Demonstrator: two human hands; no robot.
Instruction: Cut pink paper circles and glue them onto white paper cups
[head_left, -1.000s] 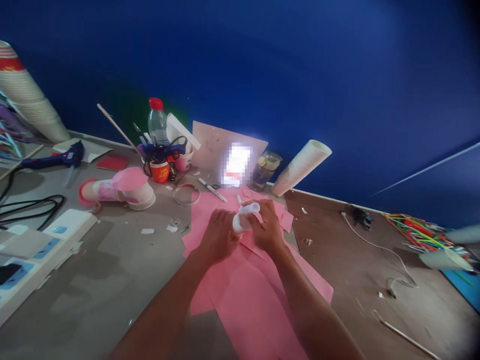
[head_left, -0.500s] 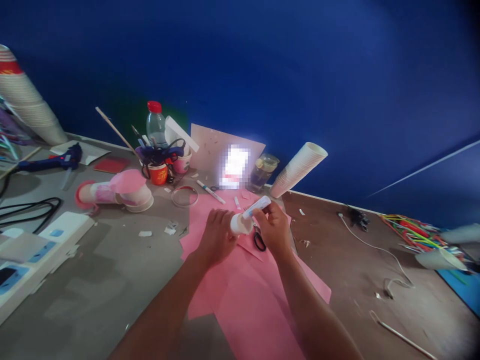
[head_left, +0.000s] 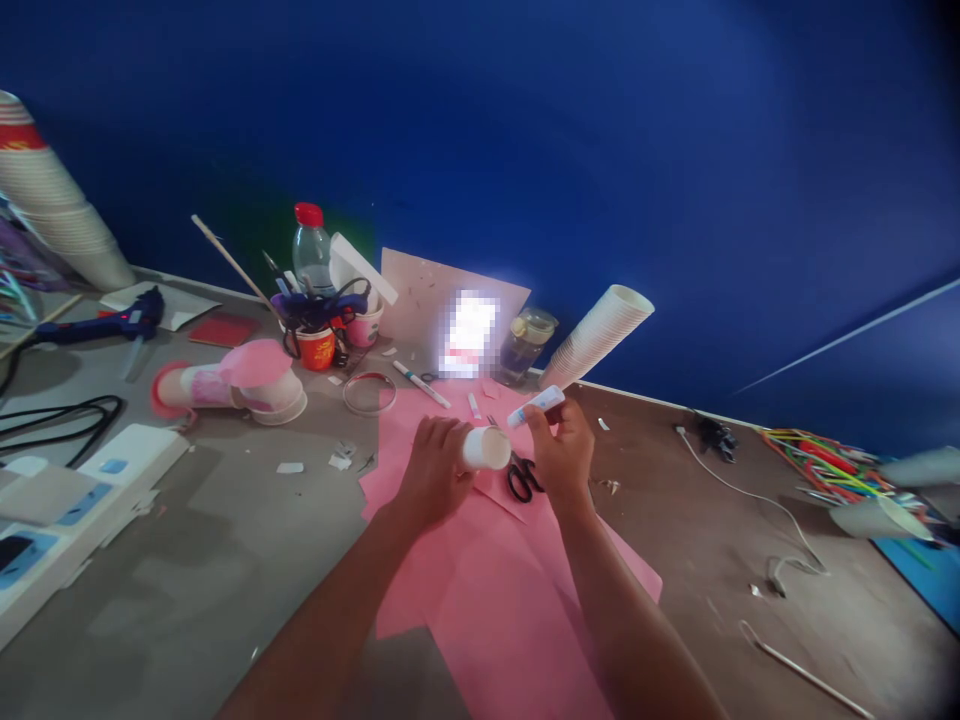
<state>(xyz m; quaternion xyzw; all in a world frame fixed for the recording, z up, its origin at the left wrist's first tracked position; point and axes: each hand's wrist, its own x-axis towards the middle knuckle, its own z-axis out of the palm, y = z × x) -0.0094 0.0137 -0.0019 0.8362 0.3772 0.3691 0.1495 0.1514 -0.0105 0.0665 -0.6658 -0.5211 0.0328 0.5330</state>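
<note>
My left hand [head_left: 433, 468] is wrapped round a white paper cup [head_left: 486, 448] lying on its side, its round end turned to the right. Between the fingers and thumb of my right hand [head_left: 562, 450] is a white glue stick [head_left: 534, 405] with blue print, held a little apart from the cup. Black-handled scissors [head_left: 519, 480] lie between the hands, partly covered by the right one. Under both hands spread pink paper sheets [head_left: 510, 610]. A small white cap [head_left: 474, 405] lies on the paper beyond the cup.
Behind stand a lit, blurred screen [head_left: 470, 335], a jar [head_left: 529, 340] and a leaning cup stack [head_left: 600, 335]. At left are a pink-covered cup piece [head_left: 232, 385], a power strip [head_left: 82, 520] and a glue gun [head_left: 112, 322]. A cable [head_left: 750, 490] lies at right.
My right hand has drawn the glue stick away from the cup's end, up and to the right. More of the scissors now shows. The left hand and cup stay nearly in place.
</note>
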